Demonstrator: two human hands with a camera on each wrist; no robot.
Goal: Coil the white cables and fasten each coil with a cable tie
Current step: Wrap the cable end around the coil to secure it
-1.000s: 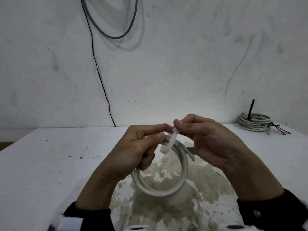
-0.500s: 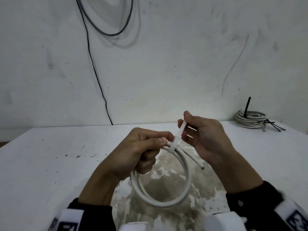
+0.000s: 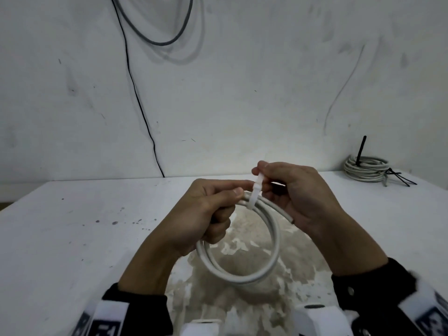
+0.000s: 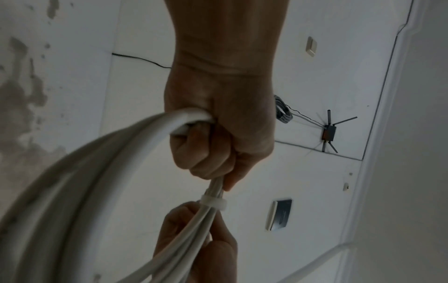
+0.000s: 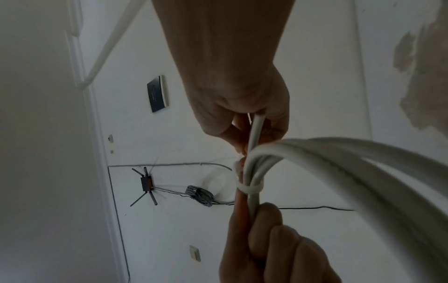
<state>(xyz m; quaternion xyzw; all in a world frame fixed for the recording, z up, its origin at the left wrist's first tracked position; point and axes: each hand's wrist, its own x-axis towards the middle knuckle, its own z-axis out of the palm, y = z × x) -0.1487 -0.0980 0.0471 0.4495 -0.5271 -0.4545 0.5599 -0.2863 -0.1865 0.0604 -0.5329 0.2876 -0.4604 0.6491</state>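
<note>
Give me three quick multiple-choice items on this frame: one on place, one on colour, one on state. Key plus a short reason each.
1. Where does the second, already bundled coil lie?
A. far right corner of the table
B. on the floor
C. under the left hand

2. What colour is the tie around the coil being held?
A. black
B. white
C. red

3. How does that tie stand?
A. lying loose on the table
B. not yet around the coil
C. looped around the strands, its tail pinched by the right hand

Key:
1 A: the bundled coil rests by the wall at the far right of the table.
2 B: the cable tie is white, like the held coil.
3 C: it rings the strands beside the left hand, and the right hand holds its tail upward.
</note>
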